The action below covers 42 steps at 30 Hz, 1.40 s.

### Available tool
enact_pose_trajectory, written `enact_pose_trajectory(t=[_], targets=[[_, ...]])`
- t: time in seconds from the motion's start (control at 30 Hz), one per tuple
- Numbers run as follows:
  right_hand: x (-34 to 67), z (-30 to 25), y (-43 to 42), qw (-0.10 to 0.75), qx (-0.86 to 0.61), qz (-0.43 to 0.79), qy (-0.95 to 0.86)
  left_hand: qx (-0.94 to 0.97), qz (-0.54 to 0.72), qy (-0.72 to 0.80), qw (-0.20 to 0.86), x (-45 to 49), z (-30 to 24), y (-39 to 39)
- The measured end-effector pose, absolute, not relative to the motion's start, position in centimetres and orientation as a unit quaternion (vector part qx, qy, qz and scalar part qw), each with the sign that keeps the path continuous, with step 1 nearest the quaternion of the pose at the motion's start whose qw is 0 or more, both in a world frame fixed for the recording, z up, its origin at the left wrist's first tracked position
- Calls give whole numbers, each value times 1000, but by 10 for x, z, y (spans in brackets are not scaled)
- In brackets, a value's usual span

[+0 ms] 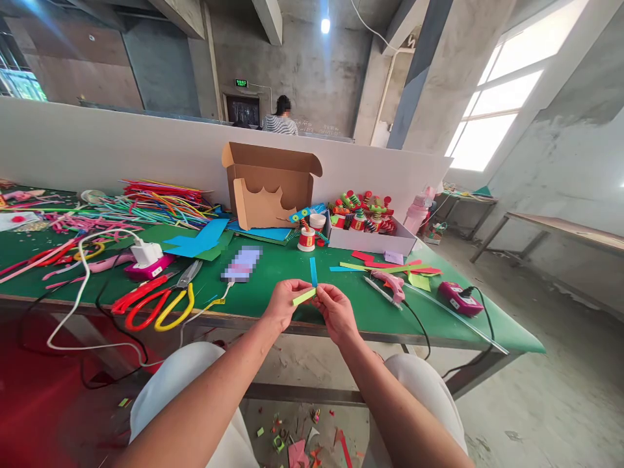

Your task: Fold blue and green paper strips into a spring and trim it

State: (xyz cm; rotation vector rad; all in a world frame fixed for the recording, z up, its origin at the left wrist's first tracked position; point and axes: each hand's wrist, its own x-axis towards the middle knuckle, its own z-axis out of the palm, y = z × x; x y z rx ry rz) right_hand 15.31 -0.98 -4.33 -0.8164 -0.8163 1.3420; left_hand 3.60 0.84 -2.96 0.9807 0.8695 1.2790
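Over the front edge of the green table, my left hand [283, 305] and my right hand [336, 313] meet, both with fingers pinched. A yellow-green paper strip [305, 298] lies between them, its left end by my left thumb. From where the fingers meet, a blue paper strip [313, 270] points up and away, touching the green one. My left hand grips the green strip; my right fingertips close at the joint of the two strips. Whether the strips are glued or folded together there is too small to tell.
Scissors [168, 305], a phone [242, 263] and a power socket [146, 260] lie left. Right are a pink glue gun [392, 284], paper strips [414, 266] and another socket [458, 299]. A paper-cup figure [307, 239], cardboard box [273, 175] and white box of figures [373, 242] stand behind.
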Motion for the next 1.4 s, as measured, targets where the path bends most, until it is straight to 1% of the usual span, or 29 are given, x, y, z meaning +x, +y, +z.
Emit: enact_pose_trajectory(t=[0.17,0.33,0.47,0.53,0.67,0.83,0.93,1.03,1.2,1.4], targets=[[151,-44,-10,642,-384,541,-383,428,552,389,601,34,-33,11],[152,-44,-10,632,-411,518,-404,460,539,392,587,32,-34,13],[154,-45,-9,605,-418,526,-427,485,527,409,565,30,-33,13],[155,-44,-8,604,-418,531,-423,480,524,402,577,30,-31,12],[158,-41,-5,642,-404,523,-389,445,528,384,612,31,-28,9],[154,-45,-6,667,-394,503,-383,501,505,399,579,38,-31,5],[150,-49,-8,663,-394,501,-393,483,540,417,548,43,-36,7],[150,-48,-9,653,-400,512,-388,462,557,419,547,43,-40,11],[154,-42,-11,628,-399,533,-403,459,556,428,544,38,-40,13],[152,-42,-12,632,-398,540,-389,460,539,427,562,34,-36,10]])
